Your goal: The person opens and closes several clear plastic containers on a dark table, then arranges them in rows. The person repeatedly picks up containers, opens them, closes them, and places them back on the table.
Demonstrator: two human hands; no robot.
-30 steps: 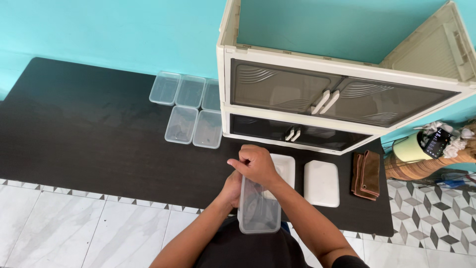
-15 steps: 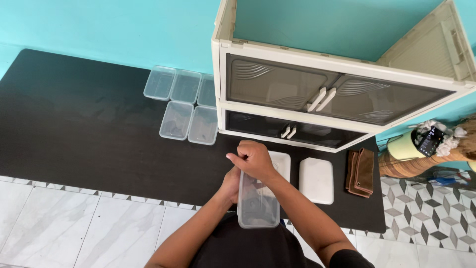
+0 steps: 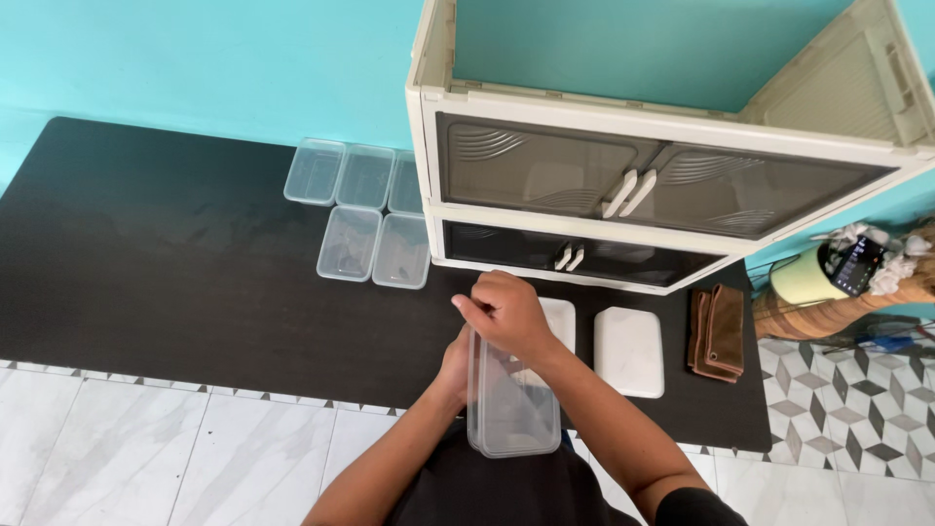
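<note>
Clear plastic, rectangular, the held container (image 3: 511, 409) sat at lower centre of the frame, raised above the near edge of the black mat (image 3: 146, 253) and tipped up on its long axis. Right hand (image 3: 506, 314) was curled over the container's upper end, fingers closed on the rim; left hand (image 3: 456, 362) lay mostly hidden behind the container's left wall, apparently steadying that side, though its grip could not be told for certain. Five more clear containers (image 3: 362, 214) lay open in two rows at upper centre-left, touching one another, beside the cream cabinet (image 3: 633, 175) with smoked doors. Two white lids (image 3: 628, 351) lay flat at centre right below the cabinet, the nearer one partly hidden by the right hand; folded brown cloths (image 3: 719, 331) lay just beside them at right. Judgement: thin walls of this sort flex, so the grip would do best at the stiff rim, with the second hand bracing the side and the piece kept over the mat.
</note>
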